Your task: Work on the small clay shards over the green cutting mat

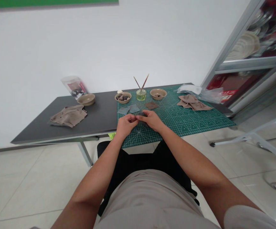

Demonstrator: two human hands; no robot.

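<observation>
My left hand and my right hand meet over the green cutting mat, fingertips pinched together. Whatever sits between the fingers is too small and covered to name; a dark greyish patch shows by the right fingers. Just beyond the hands lie grey-blue squares and a brown square, thin and flat like sandpaper. Behind them stands a bowl of dark and pale lumps. A glass jar of yellowish-green liquid holds two thin brushes. Another bowl has a few small dark pieces.
On the dark table at left are a crumpled brown cloth, a bowl and a clear plastic container. A second brown cloth and a plastic bag lie at right. A white-framed chair stands beyond the right end.
</observation>
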